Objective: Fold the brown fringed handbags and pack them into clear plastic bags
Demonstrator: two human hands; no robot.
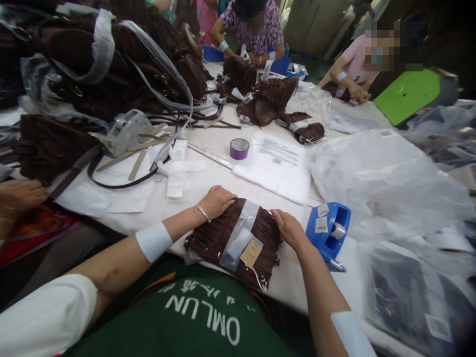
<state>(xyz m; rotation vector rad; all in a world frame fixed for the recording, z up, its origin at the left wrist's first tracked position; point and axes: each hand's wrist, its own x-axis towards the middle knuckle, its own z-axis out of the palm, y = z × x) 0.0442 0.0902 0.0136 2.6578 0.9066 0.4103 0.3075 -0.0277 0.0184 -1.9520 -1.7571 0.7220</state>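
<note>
A dark brown fringed handbag (211,238) lies on the table edge in front of me, with a band of clear plastic wrap (241,228) across its middle. A tan paper tag (252,253) on a white string rests on its near side. My left hand (220,201) grips the bag's far left edge, fingers together over the top. At the right side, my right hand (289,227) presses against the fringe, its fingertips at the far right corner. The undersides of both hands are hidden.
Right of the bag stands a blue tape dispenser (314,225). Beyond are purple tape (239,148), white printed bags (275,163) and a large clear plastic bag (386,173). Brown bags (148,64) pile up at left, near a clear dispenser (128,131). A neighbour's hand (24,198) shows left; co-workers sit opposite.
</note>
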